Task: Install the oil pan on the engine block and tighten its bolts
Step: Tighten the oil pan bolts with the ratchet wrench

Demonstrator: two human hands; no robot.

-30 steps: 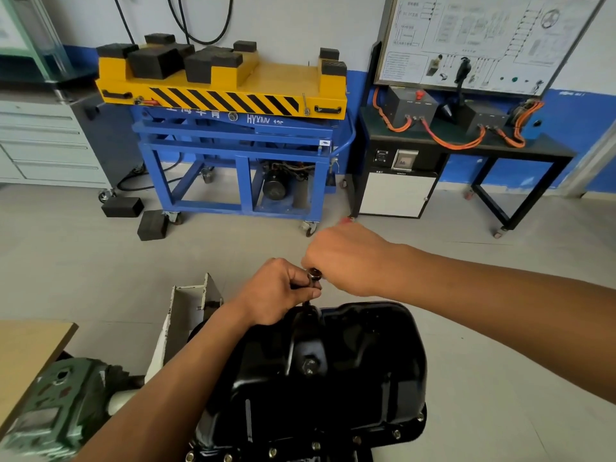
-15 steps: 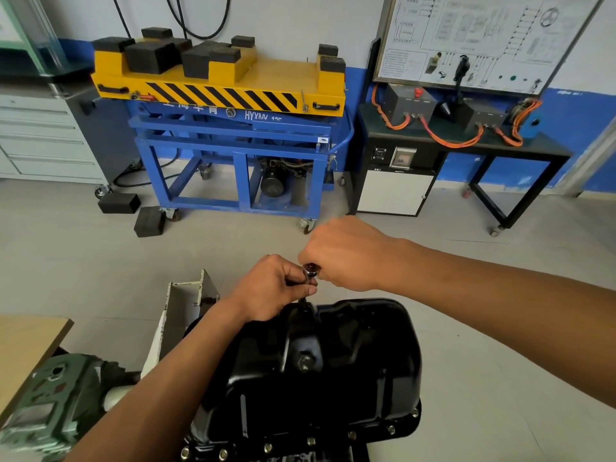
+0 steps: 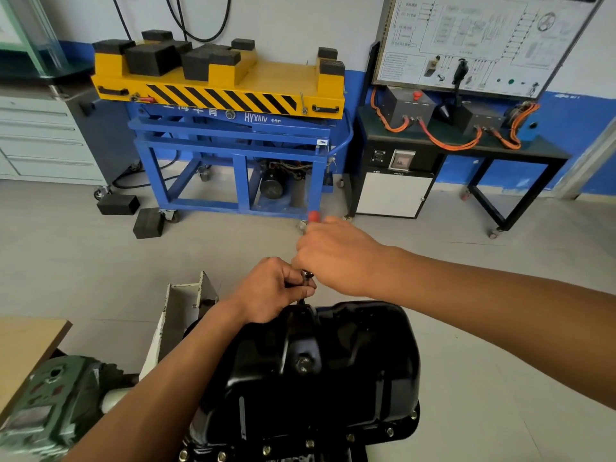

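Observation:
A glossy black oil pan (image 3: pixel 350 368) sits upside down on the engine block, with several bolts (image 3: pixel 389 431) along its near flange. At the pan's far edge my left hand (image 3: pixel 270 288) pinches the chrome head of a ratchet wrench (image 3: pixel 307 274) over a bolt that is hidden. My right hand (image 3: pixel 336 255) grips the wrench's handle, whose red end (image 3: pixel 313 216) sticks out past my fingers. The socket and most of the handle are covered by my hands.
A white bracket of the engine stand (image 3: pixel 186 305) rises left of the pan, with a green gearbox (image 3: pixel 50 405) and a wooden tabletop (image 3: pixel 23 348) at lower left. A blue and yellow lift trolley (image 3: pixel 230 128), grey drawers (image 3: pixel 43 138) and a black training bench (image 3: pixel 466 151) line the far wall.
My right hand has swung the wrench handle away from me, so its red end now shows beyond the fingers. The view has drifted slightly.

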